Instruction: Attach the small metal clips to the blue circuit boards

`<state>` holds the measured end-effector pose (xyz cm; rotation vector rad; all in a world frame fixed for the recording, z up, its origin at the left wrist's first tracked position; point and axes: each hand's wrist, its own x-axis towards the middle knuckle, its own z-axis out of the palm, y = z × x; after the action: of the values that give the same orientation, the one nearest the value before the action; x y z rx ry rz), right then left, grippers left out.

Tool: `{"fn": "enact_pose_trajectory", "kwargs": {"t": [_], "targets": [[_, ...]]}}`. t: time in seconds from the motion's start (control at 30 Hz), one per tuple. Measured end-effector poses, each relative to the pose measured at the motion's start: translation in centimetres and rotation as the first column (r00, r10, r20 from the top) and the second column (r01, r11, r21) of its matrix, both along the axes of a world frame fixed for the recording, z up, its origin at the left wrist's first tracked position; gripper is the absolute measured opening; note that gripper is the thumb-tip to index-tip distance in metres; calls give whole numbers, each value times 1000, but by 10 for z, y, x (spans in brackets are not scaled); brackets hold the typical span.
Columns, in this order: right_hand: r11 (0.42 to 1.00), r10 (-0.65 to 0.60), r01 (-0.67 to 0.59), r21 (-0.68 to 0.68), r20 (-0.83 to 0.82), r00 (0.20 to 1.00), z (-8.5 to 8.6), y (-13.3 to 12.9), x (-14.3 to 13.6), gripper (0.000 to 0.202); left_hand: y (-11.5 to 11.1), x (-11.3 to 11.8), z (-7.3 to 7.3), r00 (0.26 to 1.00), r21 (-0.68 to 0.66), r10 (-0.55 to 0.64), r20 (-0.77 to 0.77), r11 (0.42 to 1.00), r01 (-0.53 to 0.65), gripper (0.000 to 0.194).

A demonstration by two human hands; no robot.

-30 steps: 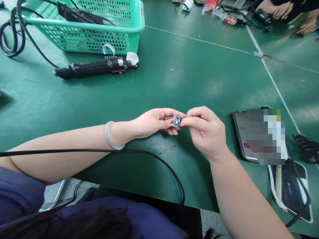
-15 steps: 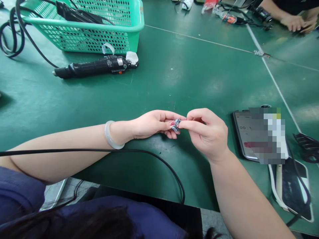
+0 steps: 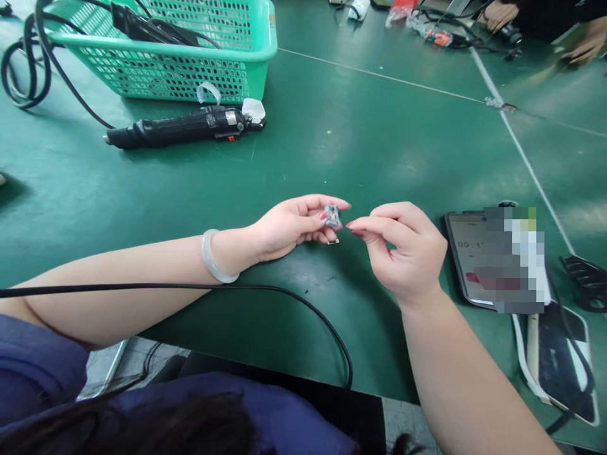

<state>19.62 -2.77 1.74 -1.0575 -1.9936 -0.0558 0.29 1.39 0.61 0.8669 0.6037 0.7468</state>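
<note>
Between the thumb and fingers of my left hand (image 3: pixel 294 227) is a small grey-blue part (image 3: pixel 332 216) with dark details. A tiny metallic piece (image 3: pixel 333 241) shows just under those fingertips; whether it belongs to the same part I cannot tell. My right hand (image 3: pixel 403 249) is a little to the right, apart from the part, its thumb and index fingertips pinched together. Anything between these fingertips is too small to make out.
A green basket (image 3: pixel 165 69) with black tools and cables stands at the back left, a black electric screwdriver (image 3: pixel 180 128) before it. Two phones (image 3: pixel 474 259) lie at the right. A black cable (image 3: pixel 284 289) crosses near my left forearm. Another person's hands (image 3: pixel 585 47) are at the back right.
My right hand has drawn back to the right, off the grey-blue part. My left hand has moved slightly up, and the part shows more fully. The other person's hands have moved apart.
</note>
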Motion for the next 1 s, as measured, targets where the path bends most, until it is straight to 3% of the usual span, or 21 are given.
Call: {"fn": "enact_pose_trajectory", "kwargs": {"t": [0.1, 0.17, 0.27, 0.4, 0.5, 0.7, 1.0], "targets": [[988, 24, -13, -153, 71, 997, -7, 0, -5, 12, 4, 2, -1, 955, 11, 295, -37, 955, -295, 19], [965, 50, -12, -263, 141, 989, -13, 0, -12, 6, 6, 2, -2, 914, 25, 397, -78, 918, -397, 18], [923, 17, 69, -377, 219, 976, -20, 0, -25, 10, 7, 3, -2, 888, 46, 439, -134, 898, -437, 18], [889, -37, 157, -431, 273, 961, -23, 2, -36, 9, 7, 4, -2, 876, 89, 448, -179, 894, -439, 17], [914, -76, 154, -375, 215, 974, -21, 3, -35, 12, 6, 4, -2, 882, 138, 432, -186, 901, -412, 15], [967, -230, 234, -103, 56, 972, -14, 2, -26, 18, 1, 4, 0, 887, 202, 394, -242, 914, -351, 19], [970, -243, 241, 35, 223, 944, -14, 1, -24, 22, -3, 3, 1, 887, 342, 349, -301, 908, -241, 23]]}}
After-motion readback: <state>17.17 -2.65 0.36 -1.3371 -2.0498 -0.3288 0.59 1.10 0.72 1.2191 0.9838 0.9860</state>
